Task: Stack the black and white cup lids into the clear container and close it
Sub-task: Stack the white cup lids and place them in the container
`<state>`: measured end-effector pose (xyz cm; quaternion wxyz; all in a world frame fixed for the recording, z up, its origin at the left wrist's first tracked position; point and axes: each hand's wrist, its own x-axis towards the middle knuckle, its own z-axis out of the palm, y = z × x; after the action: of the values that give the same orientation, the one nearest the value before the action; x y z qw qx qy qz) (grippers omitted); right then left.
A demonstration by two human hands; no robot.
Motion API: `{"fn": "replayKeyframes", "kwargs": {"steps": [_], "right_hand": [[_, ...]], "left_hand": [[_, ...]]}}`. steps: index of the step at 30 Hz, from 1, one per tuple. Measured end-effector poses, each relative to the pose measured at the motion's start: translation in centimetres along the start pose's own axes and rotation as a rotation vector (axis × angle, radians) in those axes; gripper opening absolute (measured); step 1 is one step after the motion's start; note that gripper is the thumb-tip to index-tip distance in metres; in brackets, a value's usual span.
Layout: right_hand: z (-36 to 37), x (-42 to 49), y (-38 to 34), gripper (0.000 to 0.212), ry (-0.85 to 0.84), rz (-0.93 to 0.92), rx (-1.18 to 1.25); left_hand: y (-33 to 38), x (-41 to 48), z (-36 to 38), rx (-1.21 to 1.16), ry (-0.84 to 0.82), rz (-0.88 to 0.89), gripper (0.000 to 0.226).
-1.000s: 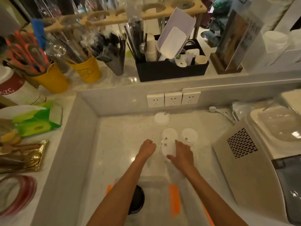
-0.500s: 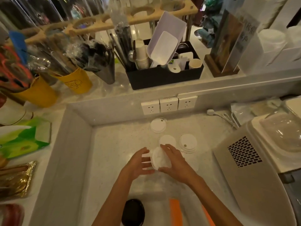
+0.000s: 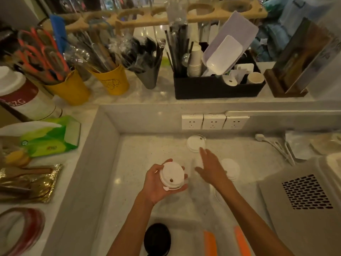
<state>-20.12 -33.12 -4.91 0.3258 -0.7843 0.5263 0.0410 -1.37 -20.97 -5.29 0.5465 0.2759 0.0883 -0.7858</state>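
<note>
Left hand (image 3: 160,183) cups a small stack of white lids (image 3: 172,176), fingers curled around its rim, above the counter (image 3: 144,159). Right hand (image 3: 210,169) hovers flat — fingers spread, gripping nothing — between a lone white lid (image 3: 196,143) by the back wall and another white stack (image 3: 231,168). Down at the near edge, black lids (image 3: 157,239) sit in the clear container (image 3: 186,237) — orange clips (image 3: 210,242) beside them.

Your left hand (image 3: 158,183) cups a small stack of white lids (image 3: 172,175). Your right hand (image 3: 210,168) hovers open-fingered between a lone white lid (image 3: 195,143) and another stack (image 3: 231,168).
</note>
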Motion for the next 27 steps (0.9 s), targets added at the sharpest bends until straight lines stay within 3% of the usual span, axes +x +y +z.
{"fn": "replayKeyframes", "kwargs": {"steps": [3,7,9,14,19,27], "right_hand": [[1.5,2.3,1.8,0.083,-0.01,0.194,-0.137],[3.9,3.1,3.0,0.07,0.012,0.165,-0.237],[3.7,2.9,2.9,0.07,0.051,0.131,-0.175],[-0.1,-0.9,-0.5,0.077,-0.065,-0.206,0.439],[-3.1,-5.7,-4.6,0.075,-0.171,-0.635,0.266],[-5.1,-7.7,-5.7,0.077,-0.129,-0.716,0.146]], "left_hand": [[0.4,-0.5,-0.8,-0.08,-0.039,0.068,0.028],[0.7,-0.9,-1.9,-0.112,0.017,0.136,0.039],[0.7,-1.0,-2.2,-0.092,0.058,0.154,0.043],[0.5,-1.2,-1.0,0.062,0.151,0.154,0.047],[-0.4,-1.9,2.5,0.15,0.064,0.199,0.043],[-1.6,-3.8,5.3,0.242,0.047,0.214,0.063]]}}
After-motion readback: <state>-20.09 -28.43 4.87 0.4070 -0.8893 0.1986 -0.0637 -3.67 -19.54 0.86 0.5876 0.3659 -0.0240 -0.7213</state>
